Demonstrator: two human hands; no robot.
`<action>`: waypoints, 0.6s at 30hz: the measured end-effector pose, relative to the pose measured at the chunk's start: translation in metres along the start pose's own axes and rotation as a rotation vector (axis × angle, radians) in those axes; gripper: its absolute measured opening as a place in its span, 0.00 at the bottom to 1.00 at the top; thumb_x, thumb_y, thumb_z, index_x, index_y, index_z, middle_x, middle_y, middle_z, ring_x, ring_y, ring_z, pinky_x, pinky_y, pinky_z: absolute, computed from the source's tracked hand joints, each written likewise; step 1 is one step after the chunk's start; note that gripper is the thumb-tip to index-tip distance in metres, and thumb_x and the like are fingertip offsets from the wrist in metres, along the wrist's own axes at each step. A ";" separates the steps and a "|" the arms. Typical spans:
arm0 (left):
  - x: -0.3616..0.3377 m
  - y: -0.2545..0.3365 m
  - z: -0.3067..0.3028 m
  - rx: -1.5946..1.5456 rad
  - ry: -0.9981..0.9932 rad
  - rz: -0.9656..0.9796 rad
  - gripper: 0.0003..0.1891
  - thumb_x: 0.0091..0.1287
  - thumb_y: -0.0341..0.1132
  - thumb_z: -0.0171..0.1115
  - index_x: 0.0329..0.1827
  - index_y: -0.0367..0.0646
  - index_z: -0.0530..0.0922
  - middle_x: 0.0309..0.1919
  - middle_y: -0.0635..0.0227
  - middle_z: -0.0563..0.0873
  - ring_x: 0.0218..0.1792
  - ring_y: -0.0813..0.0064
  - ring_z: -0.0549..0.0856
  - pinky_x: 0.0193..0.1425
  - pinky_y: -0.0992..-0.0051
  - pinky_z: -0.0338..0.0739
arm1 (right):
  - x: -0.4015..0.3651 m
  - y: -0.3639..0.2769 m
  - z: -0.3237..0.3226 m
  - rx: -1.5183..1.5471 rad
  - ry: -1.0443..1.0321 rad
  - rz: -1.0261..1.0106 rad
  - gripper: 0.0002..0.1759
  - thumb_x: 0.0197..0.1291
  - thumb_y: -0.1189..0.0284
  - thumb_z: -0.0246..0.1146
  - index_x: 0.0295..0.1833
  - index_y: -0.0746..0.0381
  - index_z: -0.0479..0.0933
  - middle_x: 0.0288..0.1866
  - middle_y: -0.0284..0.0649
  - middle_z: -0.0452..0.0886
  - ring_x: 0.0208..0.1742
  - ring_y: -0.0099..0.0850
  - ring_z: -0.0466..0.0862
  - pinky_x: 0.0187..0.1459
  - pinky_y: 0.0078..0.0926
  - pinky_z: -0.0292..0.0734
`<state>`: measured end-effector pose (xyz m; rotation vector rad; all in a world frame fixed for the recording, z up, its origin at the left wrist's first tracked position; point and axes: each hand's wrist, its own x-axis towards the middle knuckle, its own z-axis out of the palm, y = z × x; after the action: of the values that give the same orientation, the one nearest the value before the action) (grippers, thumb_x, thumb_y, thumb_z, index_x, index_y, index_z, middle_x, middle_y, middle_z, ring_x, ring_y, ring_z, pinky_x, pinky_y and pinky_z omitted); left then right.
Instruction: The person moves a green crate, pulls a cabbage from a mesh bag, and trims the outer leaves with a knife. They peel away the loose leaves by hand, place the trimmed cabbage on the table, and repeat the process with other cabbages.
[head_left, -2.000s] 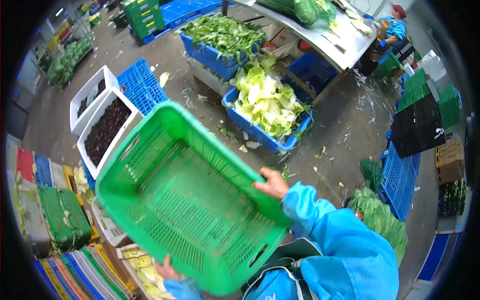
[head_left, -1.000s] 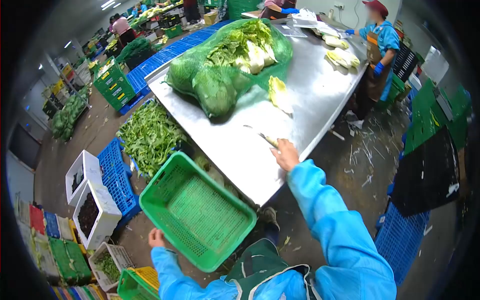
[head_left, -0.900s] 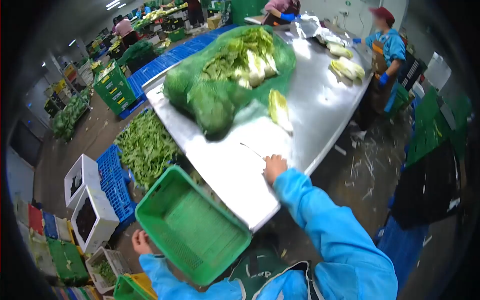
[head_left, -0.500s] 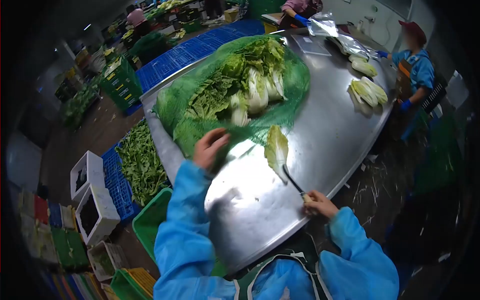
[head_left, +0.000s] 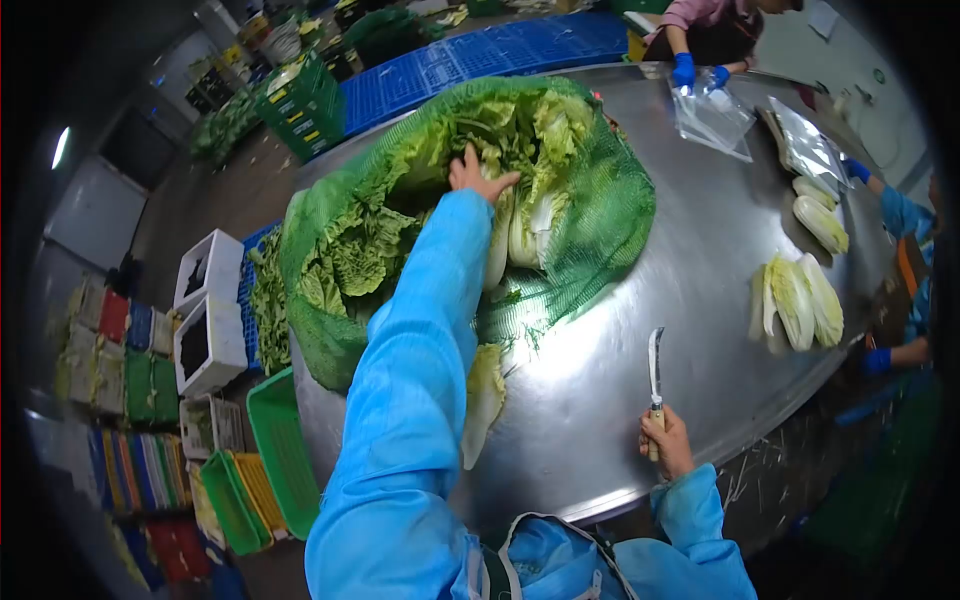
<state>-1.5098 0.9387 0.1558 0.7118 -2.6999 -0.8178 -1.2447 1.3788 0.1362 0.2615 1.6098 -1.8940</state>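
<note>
My left hand [head_left: 480, 178] reaches into the green mesh bag [head_left: 615, 225], its fingers spread over the leafy tops of the napa cabbages [head_left: 520, 225]. Whether the fingertips press on a cabbage is hard to make out. A knife [head_left: 655, 375] with a curved blade and a pale handle is in my right hand [head_left: 668, 440], its fingers wrapped round the handle and the blade pointing away from me over the steel table [head_left: 570, 430]. One loose cabbage leaf [head_left: 484, 400] lies on the table beside my left sleeve, near the bag's front edge.
Trimmed cabbages [head_left: 800, 300] lie at the table's right side, near a co-worker's blue-gloved hand [head_left: 878, 360]. Another person's gloved hands [head_left: 700, 75] handle clear plastic bags [head_left: 712, 122] at the far end. A green crate [head_left: 280, 450] and white foam boxes [head_left: 210, 345] stand left.
My left hand has moved forward into the mesh bag, onto the cabbages. My right hand has drawn the knife away from the loose leaf, and the blade now points up. The view has shifted.
</note>
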 end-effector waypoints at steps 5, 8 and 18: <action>0.052 -0.014 0.002 0.010 -0.186 0.056 0.62 0.41 0.54 0.78 0.74 0.38 0.49 0.66 0.41 0.66 0.65 0.45 0.70 0.67 0.60 0.69 | 0.025 -0.017 -0.009 -0.036 -0.033 0.035 0.09 0.62 0.70 0.63 0.41 0.61 0.70 0.26 0.32 0.72 0.23 0.19 0.71 0.26 0.17 0.70; 0.044 -0.024 0.005 0.086 -0.225 0.114 0.61 0.38 0.54 0.78 0.74 0.42 0.52 0.67 0.41 0.65 0.64 0.44 0.70 0.68 0.61 0.68 | 0.030 -0.023 -0.007 -0.078 -0.041 0.025 0.09 0.62 0.70 0.62 0.41 0.62 0.70 0.26 0.32 0.72 0.23 0.19 0.71 0.27 0.17 0.70; -0.323 -0.050 -0.117 -0.086 0.306 0.423 0.40 0.46 0.42 0.76 0.65 0.45 0.70 0.62 0.52 0.68 0.63 0.50 0.69 0.65 0.57 0.65 | 0.077 -0.044 0.047 -0.180 -0.170 -0.031 0.10 0.64 0.69 0.61 0.45 0.63 0.72 0.26 0.32 0.72 0.22 0.19 0.71 0.26 0.17 0.69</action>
<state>-1.1732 1.0145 0.1980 0.2081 -2.3947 -0.6505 -1.3185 1.3115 0.1428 -0.0006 1.6627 -1.7302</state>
